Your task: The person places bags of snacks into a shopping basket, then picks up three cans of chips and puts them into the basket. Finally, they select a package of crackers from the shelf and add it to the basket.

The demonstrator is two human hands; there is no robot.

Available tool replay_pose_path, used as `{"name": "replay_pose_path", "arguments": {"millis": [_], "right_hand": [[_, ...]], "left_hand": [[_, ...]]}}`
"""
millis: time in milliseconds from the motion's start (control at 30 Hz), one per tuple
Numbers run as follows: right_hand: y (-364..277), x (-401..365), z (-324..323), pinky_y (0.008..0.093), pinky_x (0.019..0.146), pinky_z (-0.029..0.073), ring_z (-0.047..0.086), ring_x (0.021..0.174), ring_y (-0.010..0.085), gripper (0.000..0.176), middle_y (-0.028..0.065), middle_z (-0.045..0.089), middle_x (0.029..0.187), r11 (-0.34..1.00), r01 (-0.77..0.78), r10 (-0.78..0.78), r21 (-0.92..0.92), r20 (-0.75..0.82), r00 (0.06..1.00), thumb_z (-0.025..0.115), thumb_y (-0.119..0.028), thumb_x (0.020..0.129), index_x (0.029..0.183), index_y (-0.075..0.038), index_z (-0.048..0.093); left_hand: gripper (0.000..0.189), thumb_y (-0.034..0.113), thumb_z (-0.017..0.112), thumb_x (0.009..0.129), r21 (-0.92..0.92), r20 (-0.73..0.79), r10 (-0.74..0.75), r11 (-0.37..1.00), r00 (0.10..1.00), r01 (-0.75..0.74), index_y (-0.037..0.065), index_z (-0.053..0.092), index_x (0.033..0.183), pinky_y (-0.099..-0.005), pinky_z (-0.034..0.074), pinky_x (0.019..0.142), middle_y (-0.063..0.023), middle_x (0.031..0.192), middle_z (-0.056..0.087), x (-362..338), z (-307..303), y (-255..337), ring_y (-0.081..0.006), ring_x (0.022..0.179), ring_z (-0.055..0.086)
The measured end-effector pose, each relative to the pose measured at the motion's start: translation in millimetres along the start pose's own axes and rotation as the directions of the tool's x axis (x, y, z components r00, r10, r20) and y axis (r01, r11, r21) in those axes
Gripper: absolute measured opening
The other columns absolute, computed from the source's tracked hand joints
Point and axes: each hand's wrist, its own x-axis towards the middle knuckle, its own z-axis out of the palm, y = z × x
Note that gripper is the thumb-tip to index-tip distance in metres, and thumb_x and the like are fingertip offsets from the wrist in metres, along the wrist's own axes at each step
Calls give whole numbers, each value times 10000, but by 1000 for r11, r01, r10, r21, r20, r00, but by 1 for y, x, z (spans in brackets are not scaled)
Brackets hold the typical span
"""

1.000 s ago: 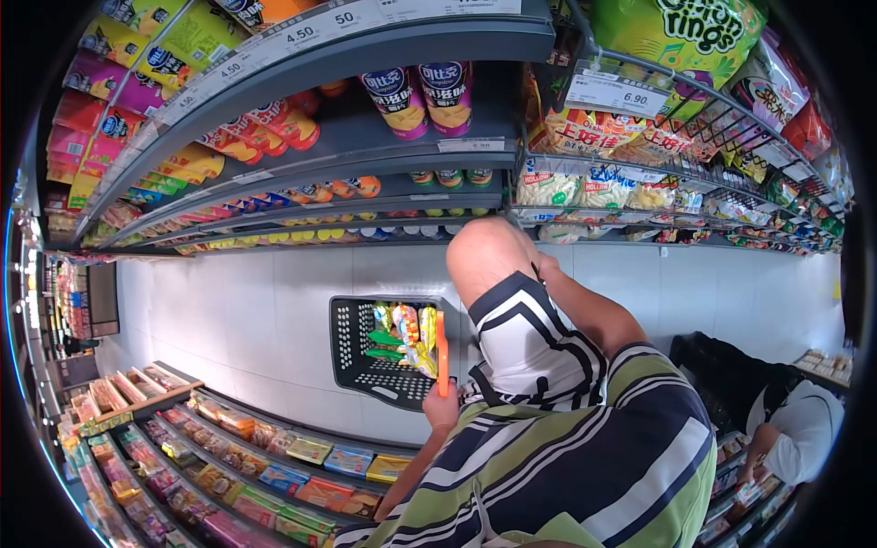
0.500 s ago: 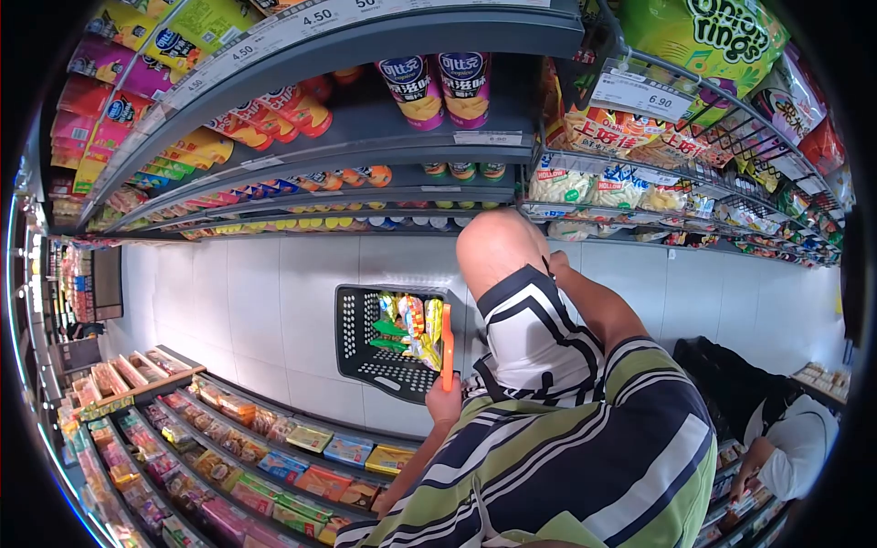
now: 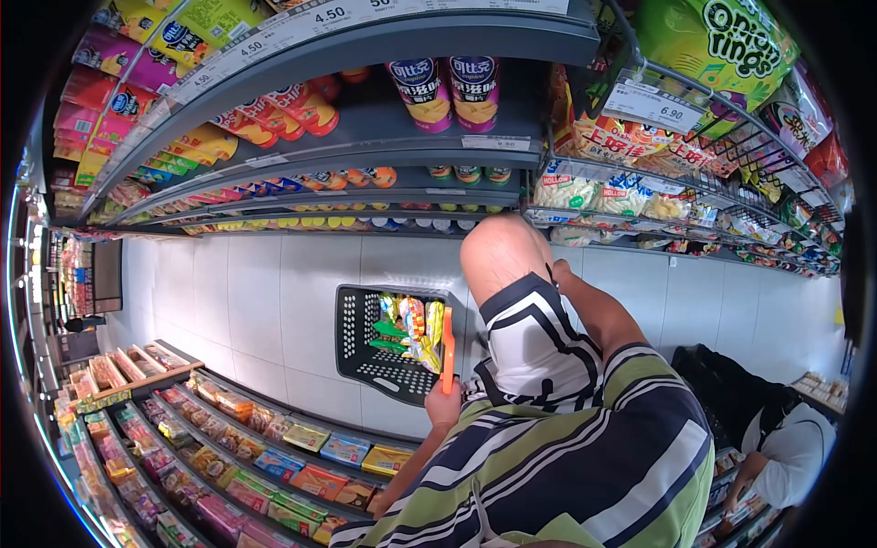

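Observation:
My left hand (image 3: pixel 443 403) is closed around the orange handle (image 3: pixel 448 352) of a black shopping basket (image 3: pixel 352 361) in the aisle. Inside the basket lie several bagged snacks (image 3: pixel 416 333) in yellow, red and green wrappers. My right hand (image 3: pixel 562 271) rests by my bent knee (image 3: pixel 498 251); the leg hides most of its fingers, so their pose does not show. Nearest to the knee are the lower levels of the snack shelf (image 3: pixel 429 208).
Chip canisters (image 3: pixel 473 96) stand on the upper shelf ahead, beside wire racks of bagged snacks (image 3: pixel 612 137). Boxed and packaged goods (image 3: pixel 320 481) fill the shelves at lower left. Another person in a white top (image 3: pixel 795 452) is at lower right. Pale floor tiles (image 3: pixel 247 292) line the aisle.
The view has shifted slightly, so the upper shelf and its canisters sit a little farther right. My left hand keeps its hold on the basket handle.

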Motion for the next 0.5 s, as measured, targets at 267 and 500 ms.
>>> {"name": "replay_pose_path", "arguments": {"millis": [267,500], "right_hand": [[12,10,-2,425,466,507,639,617,265,221,167,678,825,1000,-12,12,-12,27,1000,782,-135,904,948,66,701],[21,-15,0,372,447,440,558,552,195,205,95,598,707,984,179,-178,1,62,982,712,-193,934,839,-16,670]], "left_hand": [[365,377,737,946,0,-29,46,999,999,-46,13,757,918,-461,559,703,-187,726,721,0,-1,-2,-367,718,736],[332,379,721,954,-28,24,43,999,999,-42,49,758,946,-495,556,735,-207,803,729,1,-7,-8,-431,807,727]]}}
